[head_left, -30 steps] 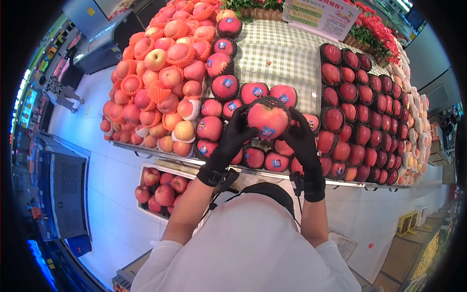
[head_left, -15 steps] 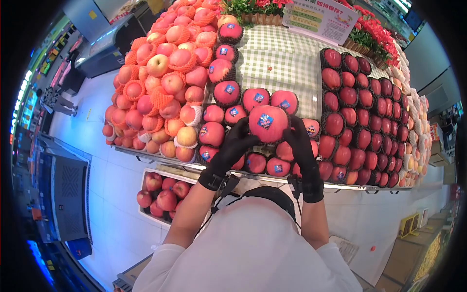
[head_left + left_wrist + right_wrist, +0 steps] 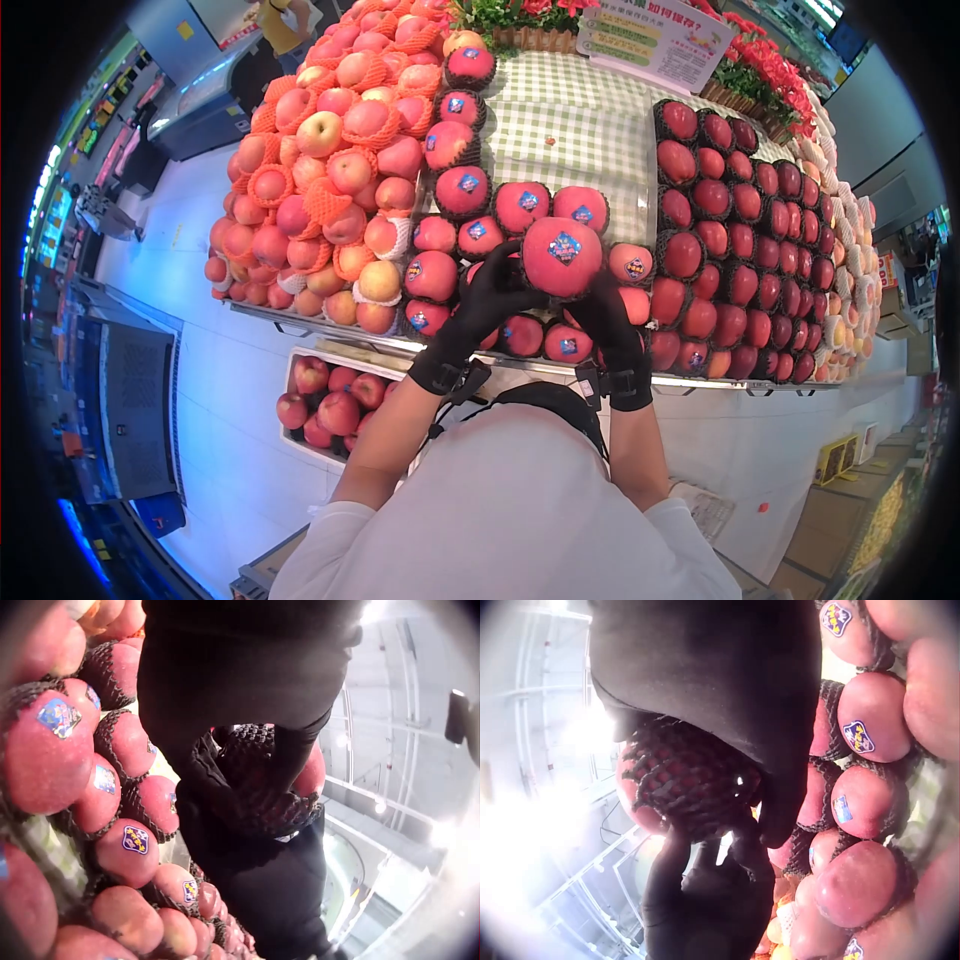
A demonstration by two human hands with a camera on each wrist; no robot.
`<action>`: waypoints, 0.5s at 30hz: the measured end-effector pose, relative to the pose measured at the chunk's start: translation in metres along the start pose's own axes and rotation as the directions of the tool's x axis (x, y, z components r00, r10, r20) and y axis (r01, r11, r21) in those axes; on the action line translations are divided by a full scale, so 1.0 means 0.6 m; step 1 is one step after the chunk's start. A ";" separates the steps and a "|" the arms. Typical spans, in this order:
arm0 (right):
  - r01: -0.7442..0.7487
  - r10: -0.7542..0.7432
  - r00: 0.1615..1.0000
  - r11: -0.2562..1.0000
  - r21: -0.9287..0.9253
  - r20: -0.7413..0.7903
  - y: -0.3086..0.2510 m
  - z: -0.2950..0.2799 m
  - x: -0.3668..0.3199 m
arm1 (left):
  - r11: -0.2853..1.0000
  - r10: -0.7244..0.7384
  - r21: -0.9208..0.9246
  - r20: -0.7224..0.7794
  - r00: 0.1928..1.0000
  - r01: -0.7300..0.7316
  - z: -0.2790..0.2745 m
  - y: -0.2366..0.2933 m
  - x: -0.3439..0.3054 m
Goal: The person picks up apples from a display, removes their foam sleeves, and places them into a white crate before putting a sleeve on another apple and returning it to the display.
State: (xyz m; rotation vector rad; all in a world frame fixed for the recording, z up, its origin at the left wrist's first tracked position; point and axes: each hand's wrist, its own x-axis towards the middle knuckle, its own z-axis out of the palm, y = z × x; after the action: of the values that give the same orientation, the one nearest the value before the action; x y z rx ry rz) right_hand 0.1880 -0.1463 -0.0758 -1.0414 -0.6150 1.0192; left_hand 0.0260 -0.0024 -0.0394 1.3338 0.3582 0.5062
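A large red apple (image 3: 562, 262) with a blue sticker is held up over the front rows of the display. The left hand (image 3: 493, 303), in a black glove, grips it from the left and below. From the right, the black-gloved right hand (image 3: 612, 318) grips the same apple, its fingers mostly hidden under the fruit. A black foam net (image 3: 686, 776) wraps the apple's underside in the right wrist view, with fingers of both hands around it. In the left wrist view, a strip of bare red apple skin (image 3: 312, 776) shows beyond the glove.
Stickered apples in black nets (image 3: 463, 190) surround the hands. Left is a heap of apples (image 3: 350, 170) in orange nets; right are rows of dark red apples (image 3: 715, 195). Checked cloth (image 3: 560, 120) lies behind. A white crate of apples (image 3: 290, 430) sits below at left.
The apple has turned, its sticker moving from the lower edge to the upper face and its net out of head view. Apple and hands have shifted slightly; the hands now sit lower around it.
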 end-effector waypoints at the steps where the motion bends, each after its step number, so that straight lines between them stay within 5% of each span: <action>1: 0.055 -0.055 0.998 0.996 -0.074 -0.001 0.008 -0.003 -0.002 | 0.998 0.028 0.059 0.005 1.000 -0.029 0.003 0.000 0.003; 3: 0.073 -0.092 0.994 0.959 -0.274 -0.058 0.013 -0.005 -0.006 | 0.980 0.065 0.188 0.018 0.998 -0.067 0.006 0.002 0.005; 5: 0.024 -0.059 0.986 0.975 -0.221 -0.154 0.007 -0.002 -0.006 | 0.942 0.081 0.326 0.030 0.996 -0.086 0.007 0.005 0.004; 7: 0.029 0.003 0.976 0.990 0.141 -0.216 -0.033 0.044 -0.011 | 0.949 0.070 0.307 0.029 0.997 -0.076 0.013 0.006 0.005; 15: 0.184 -0.245 0.936 0.953 -0.243 -0.252 -0.054 0.058 0.007 | 0.991 0.010 0.133 -0.069 0.998 -0.001 0.032 0.032 -0.004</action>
State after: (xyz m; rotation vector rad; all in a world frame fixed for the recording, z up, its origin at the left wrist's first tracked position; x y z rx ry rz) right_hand 0.1737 -0.1331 -0.0324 -1.2530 -0.6000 0.6064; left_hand 0.0310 -0.0167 -0.0168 1.4485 0.4524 0.5424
